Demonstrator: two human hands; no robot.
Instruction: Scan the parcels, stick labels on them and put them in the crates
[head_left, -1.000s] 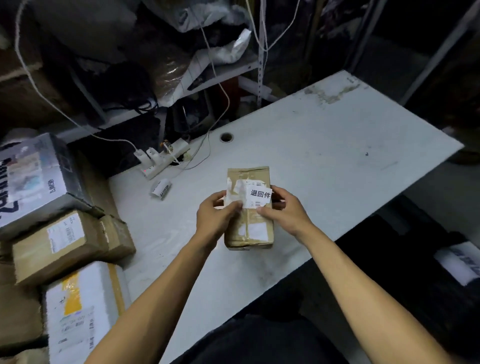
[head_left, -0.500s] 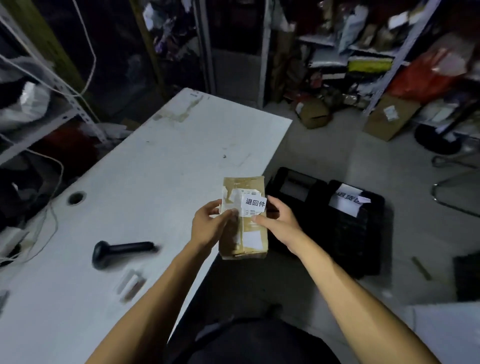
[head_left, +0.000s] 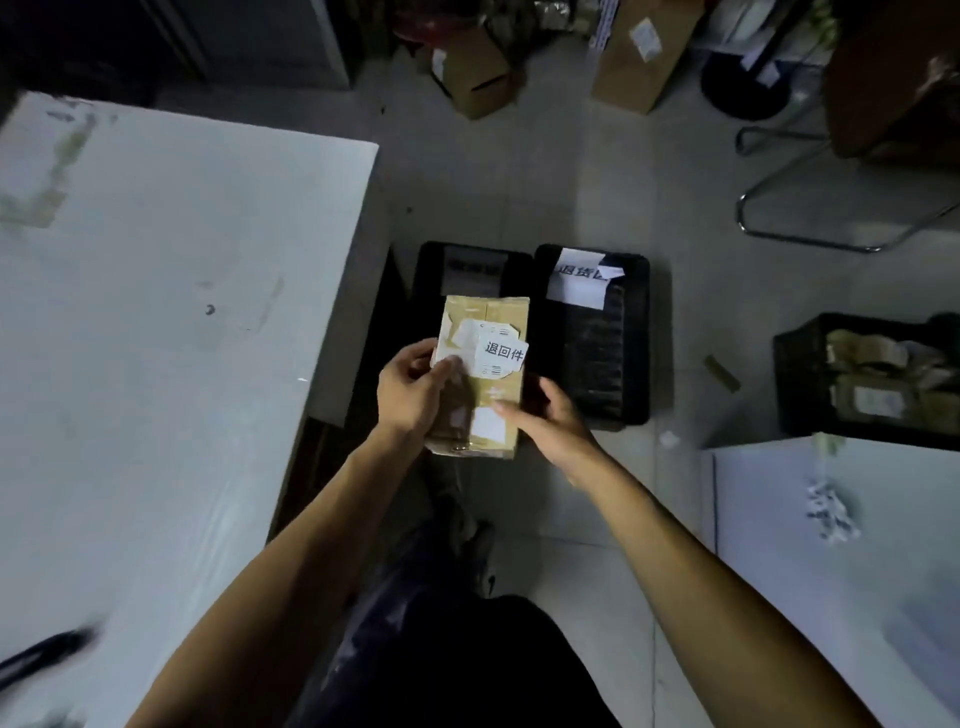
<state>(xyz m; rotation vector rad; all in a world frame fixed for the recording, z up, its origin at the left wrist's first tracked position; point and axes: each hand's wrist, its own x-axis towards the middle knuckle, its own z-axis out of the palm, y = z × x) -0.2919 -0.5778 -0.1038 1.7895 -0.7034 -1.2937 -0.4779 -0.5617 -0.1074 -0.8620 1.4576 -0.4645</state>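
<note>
We find the brown parcel (head_left: 485, 379) held in the air above two black crates (head_left: 592, 332) on the floor, right of the table (head_left: 156, 312). Left grip (head_left: 410, 389) curls round its left edge; right grip (head_left: 545, 421) rests against its right side, fingers relaxed. A white label (head_left: 503, 353) sits on top.

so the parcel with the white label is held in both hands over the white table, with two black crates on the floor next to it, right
Not quite. In the head view the parcel with the white label is not over the white table. The left hand and right hand hold it past the table's edge, above the floor and the two black crates.
</note>
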